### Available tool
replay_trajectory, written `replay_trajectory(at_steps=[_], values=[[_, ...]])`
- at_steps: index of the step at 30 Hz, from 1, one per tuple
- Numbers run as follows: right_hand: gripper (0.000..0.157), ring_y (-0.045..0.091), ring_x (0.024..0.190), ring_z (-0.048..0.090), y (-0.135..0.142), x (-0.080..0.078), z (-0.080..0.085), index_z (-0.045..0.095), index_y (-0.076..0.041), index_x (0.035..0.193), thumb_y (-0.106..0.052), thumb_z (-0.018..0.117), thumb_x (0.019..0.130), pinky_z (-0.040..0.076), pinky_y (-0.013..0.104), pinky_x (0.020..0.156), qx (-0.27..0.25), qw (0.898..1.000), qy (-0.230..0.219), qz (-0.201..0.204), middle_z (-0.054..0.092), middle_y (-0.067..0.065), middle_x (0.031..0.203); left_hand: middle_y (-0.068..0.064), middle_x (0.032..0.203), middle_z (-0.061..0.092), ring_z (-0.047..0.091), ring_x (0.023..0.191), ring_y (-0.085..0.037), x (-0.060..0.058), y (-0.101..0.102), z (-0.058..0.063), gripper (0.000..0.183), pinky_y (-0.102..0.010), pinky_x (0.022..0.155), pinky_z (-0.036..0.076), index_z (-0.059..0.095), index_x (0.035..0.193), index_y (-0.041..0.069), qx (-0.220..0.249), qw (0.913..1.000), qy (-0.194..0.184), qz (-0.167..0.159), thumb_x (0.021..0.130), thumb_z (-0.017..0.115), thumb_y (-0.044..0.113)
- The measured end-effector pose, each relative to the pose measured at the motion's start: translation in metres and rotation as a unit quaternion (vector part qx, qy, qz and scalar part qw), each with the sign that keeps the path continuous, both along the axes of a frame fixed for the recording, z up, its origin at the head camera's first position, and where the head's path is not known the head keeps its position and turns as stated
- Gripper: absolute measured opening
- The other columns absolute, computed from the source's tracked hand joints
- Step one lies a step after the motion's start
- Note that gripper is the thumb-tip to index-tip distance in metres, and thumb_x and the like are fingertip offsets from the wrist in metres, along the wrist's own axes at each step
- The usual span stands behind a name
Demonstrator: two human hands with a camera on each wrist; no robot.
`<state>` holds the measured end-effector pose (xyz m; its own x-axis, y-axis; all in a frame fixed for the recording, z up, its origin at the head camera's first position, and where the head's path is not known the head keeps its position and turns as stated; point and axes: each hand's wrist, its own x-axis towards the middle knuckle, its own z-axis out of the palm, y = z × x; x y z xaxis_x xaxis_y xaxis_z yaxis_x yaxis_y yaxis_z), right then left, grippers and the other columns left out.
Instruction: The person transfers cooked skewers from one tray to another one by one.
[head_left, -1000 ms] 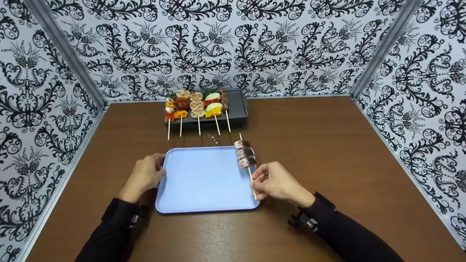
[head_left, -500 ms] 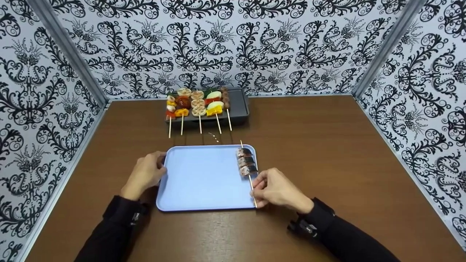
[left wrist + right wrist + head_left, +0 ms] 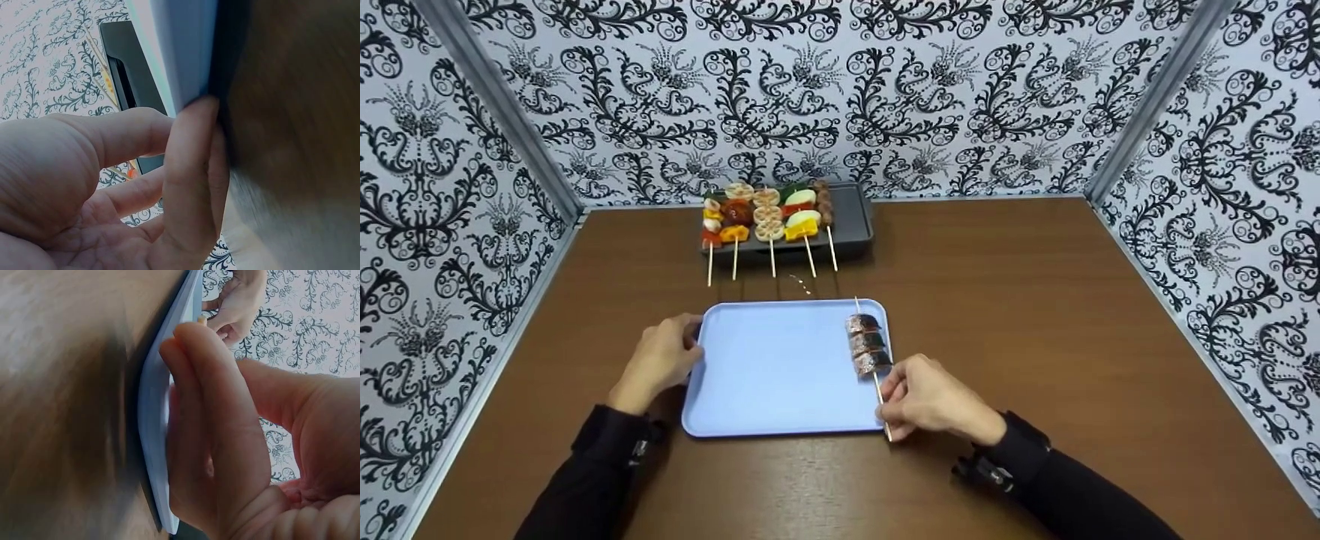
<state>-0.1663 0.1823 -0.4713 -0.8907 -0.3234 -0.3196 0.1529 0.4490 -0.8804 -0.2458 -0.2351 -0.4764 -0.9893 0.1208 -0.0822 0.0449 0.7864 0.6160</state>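
Observation:
A light blue rectangular tray (image 3: 780,375) lies in front of me on the table. At its left edge my left hand (image 3: 660,358) grips the rim; in the left wrist view the thumb and fingers (image 3: 191,163) pinch that edge. My right hand (image 3: 926,397) pinches the lower stick of a fish skewer (image 3: 866,345), three silvery, dark-skinned chunks on a wooden stick. These chunks lie over the tray's right side, with the stick's tail reaching past the near right corner. In the right wrist view curled fingers (image 3: 219,405) hide most of the stick.
Behind the tray stands a dark grey grill plate (image 3: 851,214) carrying several skewers, among them lotus root slices (image 3: 769,217) and meatballs (image 3: 823,202), sticks pointing toward me. Patterned wall panels (image 3: 840,97) enclose the brown table (image 3: 997,300) at the back and sides.
My right hand has moved toward me and lower, bringing the fish skewer down along the tray's right side. The left hand keeps its grip on the tray's edge.

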Motion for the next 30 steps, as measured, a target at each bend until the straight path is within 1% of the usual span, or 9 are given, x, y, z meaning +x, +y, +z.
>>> replay_trajectory(at_steps=[3,6,8,10,16,21,27,30], values=[[0.021,0.017,0.062,0.082,0.0,-0.001,0.001,0.075,0.004,0.11,-0.002,0.087,0.094,0.072,0.033,0.064,0.023,1.0,0.013,0.008,0.081,0.013,0.086,-0.017,0.1,0.075,0.071,0.071,-0.019,0.0,-0.001,0.0,0.058,-0.028,0.06,0.058,0.062,0.158,-0.011,-0.005,0.9999,0.012,-0.004,0.101,0.065,0.002],[0.014,0.016,0.063,0.083,0.0,-0.003,0.001,0.078,0.001,0.106,-0.006,0.087,0.097,0.071,0.031,0.063,0.044,0.999,0.03,0.01,0.083,0.011,0.086,-0.018,0.104,0.077,0.072,0.078,-0.023,0.001,-0.001,0.001,0.058,-0.029,0.064,0.057,0.063,0.156,-0.011,-0.012,0.9996,0.024,-0.008,0.1,0.065,0.003],[0.01,0.015,0.064,0.083,-0.001,-0.004,0.001,0.08,-0.001,0.102,-0.007,0.088,0.098,0.071,0.031,0.063,0.052,0.998,0.041,0.01,0.083,0.01,0.085,-0.018,0.105,0.077,0.073,0.08,-0.024,0.001,-0.001,0.001,0.058,-0.029,0.064,0.058,0.064,0.156,-0.011,-0.015,0.9996,0.024,-0.006,0.1,0.066,0.003],[0.008,0.015,0.063,0.083,-0.003,-0.005,0.001,0.082,-0.003,0.1,-0.008,0.088,0.099,0.07,0.03,0.062,0.061,0.997,0.049,0.011,0.083,0.009,0.083,-0.019,0.105,0.078,0.074,0.079,-0.024,0.0,0.0,0.001,0.058,-0.029,0.063,0.059,0.063,0.156,-0.011,-0.014,0.9997,0.021,-0.005,0.1,0.066,0.003],[0.01,0.014,0.06,0.082,-0.007,-0.005,0.0,0.083,-0.004,0.097,-0.01,0.091,0.099,0.07,0.03,0.06,0.074,0.995,0.062,0.012,0.083,0.008,0.077,-0.021,0.107,0.077,0.072,0.072,-0.02,0.001,0.002,0.002,0.057,-0.029,0.059,0.06,0.062,0.158,-0.011,-0.006,0.9999,0.011,-0.002,0.103,0.065,0.002],[0.014,0.017,0.062,0.083,-0.01,-0.005,-0.001,0.08,-0.002,0.103,-0.008,0.091,0.096,0.07,0.031,0.061,0.074,0.996,0.049,-0.003,0.083,0.009,0.078,-0.019,0.101,0.074,0.071,0.067,-0.019,0.001,0.002,0.002,0.059,-0.028,0.056,0.06,0.059,0.161,-0.011,0.001,1.0,-0.003,0.003,0.104,0.065,0.001],[0.025,0.019,0.062,0.084,-0.014,-0.004,-0.003,0.077,0.001,0.112,-0.007,0.091,0.092,0.07,0.031,0.06,0.072,0.996,0.045,-0.017,0.083,0.01,0.078,-0.017,0.098,0.074,0.071,0.066,-0.018,0.002,0.002,0.001,0.059,-0.028,0.056,0.06,0.06,0.161,-0.011,0.001,1.0,-0.006,0.005,0.103,0.063,0.0],[0.026,0.019,0.062,0.084,-0.016,-0.004,-0.003,0.076,0.0,0.112,-0.007,0.091,0.092,0.07,0.031,0.061,0.069,0.996,0.044,-0.02,0.082,0.011,0.078,-0.017,0.098,0.075,0.071,0.065,-0.017,0.001,0.001,0.001,0.06,-0.028,0.056,0.061,0.06,0.161,-0.01,0.003,1.0,-0.003,0.004,0.102,0.063,0.0]])
